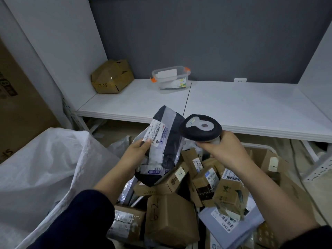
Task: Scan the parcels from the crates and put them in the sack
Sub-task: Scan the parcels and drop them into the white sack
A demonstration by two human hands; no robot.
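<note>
My left hand (133,155) holds a black and grey plastic mailer parcel (168,139) upright, its white barcode label turned toward me. My right hand (227,150) grips a black handheld scanner (200,127), whose head sits just right of the parcel's top. Below both hands a crate (265,147) is heaped with several cardboard boxes (168,220) and labelled packets. The white woven sack (41,169) stands open at the left, beside the crate.
A white shelf (233,105) runs across behind the crate, carrying a crumpled cardboard box (112,77) and a clear plastic tub (170,79) with orange clips. A large brown carton (16,105) stands at the far left. A cable (296,169) trails down at the right.
</note>
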